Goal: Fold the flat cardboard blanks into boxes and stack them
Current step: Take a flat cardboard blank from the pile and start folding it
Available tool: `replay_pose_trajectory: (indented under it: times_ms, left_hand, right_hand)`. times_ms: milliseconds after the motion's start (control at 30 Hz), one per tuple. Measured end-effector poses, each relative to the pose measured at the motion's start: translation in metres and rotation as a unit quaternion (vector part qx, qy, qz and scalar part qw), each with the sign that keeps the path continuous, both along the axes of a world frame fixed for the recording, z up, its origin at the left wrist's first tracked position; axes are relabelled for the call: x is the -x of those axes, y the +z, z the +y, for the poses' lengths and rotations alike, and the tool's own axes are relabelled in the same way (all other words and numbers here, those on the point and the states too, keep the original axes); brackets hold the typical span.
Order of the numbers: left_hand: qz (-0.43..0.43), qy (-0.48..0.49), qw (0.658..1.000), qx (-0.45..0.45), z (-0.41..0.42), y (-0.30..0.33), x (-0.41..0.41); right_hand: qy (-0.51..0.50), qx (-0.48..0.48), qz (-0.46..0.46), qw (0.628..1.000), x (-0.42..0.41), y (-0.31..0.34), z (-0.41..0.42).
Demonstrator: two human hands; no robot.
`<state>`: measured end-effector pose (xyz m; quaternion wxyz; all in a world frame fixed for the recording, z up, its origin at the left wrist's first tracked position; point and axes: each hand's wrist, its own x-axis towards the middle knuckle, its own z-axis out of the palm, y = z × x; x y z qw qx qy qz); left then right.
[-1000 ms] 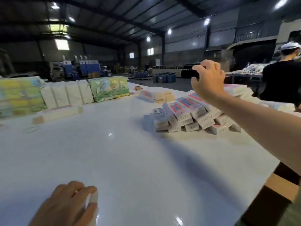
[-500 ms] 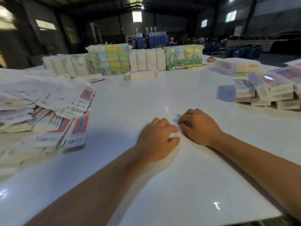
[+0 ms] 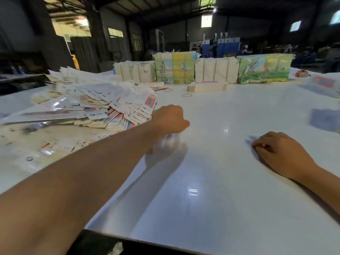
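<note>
While the left hand [image 3: 170, 118] is being stretched out with its fingers curled, just beside the heap of flat blanks [image 3: 95, 105] at the tabletop's left edge, whether anything is being gripped cannot be told through the blur. The right hand [image 3: 277, 153] is being rested, loosely curled and holding nothing, on the white tabletop [image 3: 211, 181] toward its right edge. Wrapped bundles [image 3: 202, 70] are being kept along the far edge.

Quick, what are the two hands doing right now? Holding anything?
Left hand: fingers curled, beside the heap of flat white cardboard blanks; any hold hidden.
Right hand: resting on the glossy white table, loosely curled, empty.
</note>
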<state>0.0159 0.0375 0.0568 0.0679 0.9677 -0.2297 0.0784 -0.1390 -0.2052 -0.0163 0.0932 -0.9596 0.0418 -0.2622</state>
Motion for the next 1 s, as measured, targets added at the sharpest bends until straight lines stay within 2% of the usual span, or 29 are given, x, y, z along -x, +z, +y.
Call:
replay_pose_trajectory:
  times_ms: [67,133,267,333,400,500,667,800,867,900,967,1000]
  left_hand:
    - [0.021,0.087,0.991,-0.101,0.031,0.009,-0.02]
    - [0.105,0.122,0.972,-0.171,0.049,0.008,-0.03]
    - [0.218,0.143,0.937,-0.234,0.04,-0.001,-0.035]
    - [0.173,0.141,0.944,-0.242,0.033,-0.006,-0.032]
    - [0.055,0.118,0.956,-0.263,0.027,-0.015,-0.03]
    - [-0.05,0.114,0.941,-0.315,0.026,-0.032,-0.028]
    - [-0.052,0.104,0.947,-0.3,0.007,-0.008,-0.007]
    - [-0.093,0.005,0.981,-0.17,-0.03,0.026,0.033]
    - [-0.136,-0.053,0.983,-0.111,-0.048,0.02,0.062]
    - [-0.176,-0.08,0.978,-0.081,-0.054,0.008,0.076]
    - [-0.267,-0.158,0.949,-0.059,-0.058,-0.026,0.098]
    - [-0.303,-0.195,0.931,-0.059,-0.057,-0.039,0.105]
  right_hand:
    - [0.0,-0.004,0.002,1.0,0.0,0.0,0.001]
    - [-0.001,-0.006,0.009,1.0,-0.002,0.0,0.001]
    - [0.003,-0.005,0.005,1.0,-0.001,0.0,0.001]
    - [0.004,-0.005,0.001,1.0,0.0,-0.001,0.0]
    - [0.0,-0.006,0.0,1.0,0.001,-0.001,-0.002]
    - [-0.006,-0.005,0.005,1.0,0.0,-0.002,-0.003]
    - [-0.017,-0.02,0.021,0.999,0.001,0.0,0.0]
    - [-0.018,-0.042,0.033,0.998,-0.002,0.0,-0.002]
    - [-0.031,-0.14,0.013,0.99,-0.004,0.002,-0.004]
    - [-0.038,-0.245,-0.006,0.969,-0.004,0.006,-0.005]
    - [-0.028,-0.468,-0.057,0.881,-0.001,0.013,-0.007]
    - [-0.017,-0.542,-0.069,0.837,0.001,0.015,-0.009]
